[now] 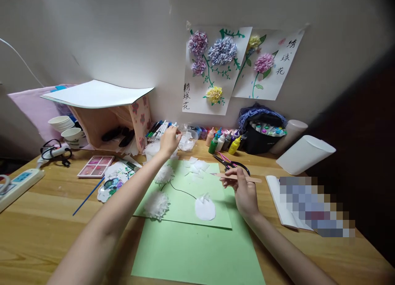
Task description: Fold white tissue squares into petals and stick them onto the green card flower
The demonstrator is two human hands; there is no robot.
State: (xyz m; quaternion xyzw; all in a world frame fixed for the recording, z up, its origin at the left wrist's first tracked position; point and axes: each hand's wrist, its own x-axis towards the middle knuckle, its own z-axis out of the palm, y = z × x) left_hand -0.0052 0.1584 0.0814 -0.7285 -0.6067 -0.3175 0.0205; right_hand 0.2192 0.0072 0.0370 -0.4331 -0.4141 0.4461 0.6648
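Holding a flat wooden stick (237,178), right hand (243,192) hovers over green paper (185,202).

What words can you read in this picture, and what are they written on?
"绣球花" written top to bottom on the left flower picture on the wall.
"绣球花" written top to bottom on the right flower picture on the wall.
Marker pens, paint bottles and the power strip: any print is too small to read.
The open booklet by the right hand is blurred out, unreadable.
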